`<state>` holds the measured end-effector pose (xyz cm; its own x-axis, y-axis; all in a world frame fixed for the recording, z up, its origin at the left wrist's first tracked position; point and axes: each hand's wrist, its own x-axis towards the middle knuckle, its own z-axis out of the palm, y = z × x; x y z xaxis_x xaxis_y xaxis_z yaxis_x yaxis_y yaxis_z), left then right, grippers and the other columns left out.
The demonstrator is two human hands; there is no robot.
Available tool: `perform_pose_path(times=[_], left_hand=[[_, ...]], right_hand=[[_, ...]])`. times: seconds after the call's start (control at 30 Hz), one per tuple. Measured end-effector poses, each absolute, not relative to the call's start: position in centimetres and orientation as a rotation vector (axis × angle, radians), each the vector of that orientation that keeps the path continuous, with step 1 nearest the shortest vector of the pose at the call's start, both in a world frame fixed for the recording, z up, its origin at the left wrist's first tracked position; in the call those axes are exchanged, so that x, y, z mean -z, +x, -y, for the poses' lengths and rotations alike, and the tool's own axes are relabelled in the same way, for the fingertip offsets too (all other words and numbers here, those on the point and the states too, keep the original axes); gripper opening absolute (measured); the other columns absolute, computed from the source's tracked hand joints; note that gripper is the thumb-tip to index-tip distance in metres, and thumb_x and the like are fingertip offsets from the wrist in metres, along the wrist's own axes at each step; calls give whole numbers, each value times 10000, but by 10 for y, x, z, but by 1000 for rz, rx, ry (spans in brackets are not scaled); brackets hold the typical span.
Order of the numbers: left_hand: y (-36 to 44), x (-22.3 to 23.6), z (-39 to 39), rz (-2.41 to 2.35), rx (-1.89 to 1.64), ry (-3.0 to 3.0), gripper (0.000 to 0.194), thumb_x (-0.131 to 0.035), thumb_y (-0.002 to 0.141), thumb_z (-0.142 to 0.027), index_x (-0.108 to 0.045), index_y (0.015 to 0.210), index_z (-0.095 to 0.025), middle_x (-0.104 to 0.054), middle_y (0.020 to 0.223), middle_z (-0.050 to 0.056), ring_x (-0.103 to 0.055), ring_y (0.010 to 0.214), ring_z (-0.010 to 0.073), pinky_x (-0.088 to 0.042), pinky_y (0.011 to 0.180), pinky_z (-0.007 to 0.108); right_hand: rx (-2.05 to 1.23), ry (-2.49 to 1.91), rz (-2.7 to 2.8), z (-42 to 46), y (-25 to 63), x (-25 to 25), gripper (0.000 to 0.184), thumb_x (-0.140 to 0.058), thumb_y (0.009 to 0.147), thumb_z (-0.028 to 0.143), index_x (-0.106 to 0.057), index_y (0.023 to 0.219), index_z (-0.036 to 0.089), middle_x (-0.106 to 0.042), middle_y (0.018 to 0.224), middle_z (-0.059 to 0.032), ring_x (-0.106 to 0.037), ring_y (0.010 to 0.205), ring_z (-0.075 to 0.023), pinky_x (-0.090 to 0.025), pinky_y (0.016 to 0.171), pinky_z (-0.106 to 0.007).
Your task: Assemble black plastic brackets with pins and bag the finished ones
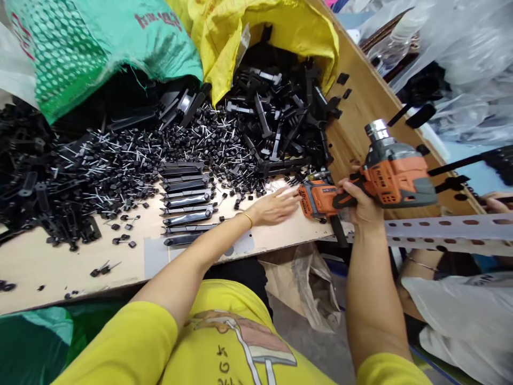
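My right hand (360, 202) grips the handle of an orange and grey cordless drill (388, 174), held over the right end of the wooden table (52, 262) with its chuck pointing up and away. My left hand (276, 206) lies flat on the table, fingers stretched toward the drill's orange battery base (316, 198), touching or nearly touching it. To the left of that hand, several long black plastic parts (186, 200) lie stacked in a neat row. Behind them spreads a heap of small black screws and knobs (120, 160).
A yellow sack (272, 27) and a green sack (100, 37) spill black plastic parts across the back of the table. A perforated metal bar (449, 230) runs along at the right. Another person's hand (499, 203) shows at the right edge. A plastic bag (308, 289) hangs under the table.
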<state>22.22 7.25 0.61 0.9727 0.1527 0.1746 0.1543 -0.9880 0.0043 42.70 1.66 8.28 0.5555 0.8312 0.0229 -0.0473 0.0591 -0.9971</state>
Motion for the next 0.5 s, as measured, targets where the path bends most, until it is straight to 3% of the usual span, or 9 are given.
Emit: perform_pose_path(times=[0.1,0.23,0.37,0.5], left_hand=[[237,9,-61,149,207,-3186,555,-338,929,-438,-398,1399,-148,-302,1522,64,-204,1431,215,-114,1197,422],[251,17,-75,377,147,-3217,680,-307,907,-534,-316,1440,-111,-314,1512,88,-211,1429,214,-84,1196,447],[255,8,-102,571,131,-3220,626,-330,902,-459,-334,1433,-127,-316,1513,46,-173,1439,194,-15,1203,441],[255,4,-84,383,305,-3271,601,-347,893,-434,-406,1397,-113,-362,1491,75,-169,1439,236,-41,1201,448]], right_hand=[[-718,-1363,726,-10,424,-90,379,-745,505,211,-611,859,183,-584,619,55,-494,531,-87,-411,607,-250],[-495,-1397,757,7,415,-119,389,-713,493,201,-614,869,196,-607,638,62,-488,539,-102,-416,648,-279],[-370,-1355,867,27,401,-170,325,-641,503,174,-630,826,210,-613,623,63,-481,506,-109,-399,632,-290],[-369,-1443,796,45,376,-206,331,-578,469,195,-614,795,240,-559,592,51,-426,468,-122,-340,562,-309]])
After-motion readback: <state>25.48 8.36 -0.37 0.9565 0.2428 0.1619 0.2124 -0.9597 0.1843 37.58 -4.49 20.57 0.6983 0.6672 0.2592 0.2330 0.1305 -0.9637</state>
